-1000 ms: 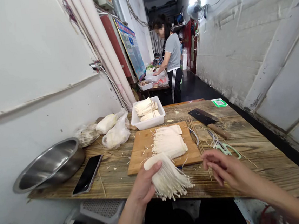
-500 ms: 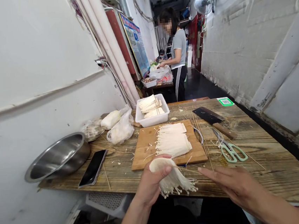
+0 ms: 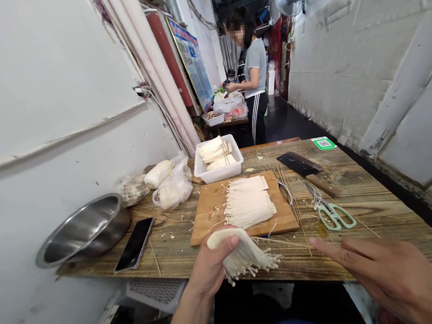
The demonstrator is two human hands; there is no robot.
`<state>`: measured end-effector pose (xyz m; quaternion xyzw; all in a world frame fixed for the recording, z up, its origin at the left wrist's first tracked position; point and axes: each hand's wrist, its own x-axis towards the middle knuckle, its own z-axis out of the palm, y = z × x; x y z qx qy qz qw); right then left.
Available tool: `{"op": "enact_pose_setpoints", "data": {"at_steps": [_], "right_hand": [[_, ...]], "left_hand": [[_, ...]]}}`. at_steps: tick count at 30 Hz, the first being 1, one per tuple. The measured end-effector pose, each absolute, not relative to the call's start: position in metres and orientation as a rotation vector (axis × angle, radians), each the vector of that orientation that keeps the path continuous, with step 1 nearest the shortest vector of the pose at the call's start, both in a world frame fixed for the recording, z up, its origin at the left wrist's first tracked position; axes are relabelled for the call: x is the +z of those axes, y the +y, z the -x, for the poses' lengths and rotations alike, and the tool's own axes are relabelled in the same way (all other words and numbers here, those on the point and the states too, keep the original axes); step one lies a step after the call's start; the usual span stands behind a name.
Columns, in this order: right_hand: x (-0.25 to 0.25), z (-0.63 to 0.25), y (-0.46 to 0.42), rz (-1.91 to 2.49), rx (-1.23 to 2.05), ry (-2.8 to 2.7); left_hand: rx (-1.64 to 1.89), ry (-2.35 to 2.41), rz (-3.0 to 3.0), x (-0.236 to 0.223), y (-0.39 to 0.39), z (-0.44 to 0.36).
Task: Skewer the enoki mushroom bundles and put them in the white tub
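My left hand (image 3: pixel 209 264) is closed around a flat bunch of enoki mushrooms (image 3: pixel 234 254), thumb on top, the small caps hanging to the lower right. A thin wooden skewer (image 3: pixel 280 241) runs from the bunch's right side to my right hand (image 3: pixel 382 263). That hand is closed on the skewer, index finger stretched along it and thumb hidden; a pale stick end shows beyond the hand, in line with the skewer. Just behind the held bunch is a wooden cutting board (image 3: pixel 207 208) with more enoki bunches (image 3: pixel 249 207) laid side by side.
A white tub (image 3: pixel 220 171) holds skewered enoki. To the right lie a cleaver (image 3: pixel 308 171), green-handled scissors (image 3: pixel 333 214) and loose skewers (image 3: pixel 294 200). Leftward are plastic bags (image 3: pixel 172 186), a phone (image 3: pixel 135 243) and a steel bowl (image 3: pixel 85 228). A co-worker (image 3: pixel 255 71) stands at another table.
My right hand has moved to the right, away from the enoki, and a longer stretch of skewer shows between my hands. My left hand has shifted slightly left with the bunch.
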<state>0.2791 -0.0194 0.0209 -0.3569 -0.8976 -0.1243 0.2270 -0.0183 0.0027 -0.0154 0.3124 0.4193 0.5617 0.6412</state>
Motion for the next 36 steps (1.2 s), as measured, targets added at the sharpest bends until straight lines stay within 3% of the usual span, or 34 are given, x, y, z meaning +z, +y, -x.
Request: {"op": "enact_pose_setpoints", "data": {"at_steps": [24,36], "right_hand": [[0.027,-0.275,-0.017,0.917,-0.338,-2.577],[0.026,-0.264,-0.02,0.949,-0.124,-2.645]], "left_hand": [[1.191,1.03,-0.944,-0.006,0.001,0.016],[1.135,1.088,-1.05,-0.001,-0.005,0.0]]}}
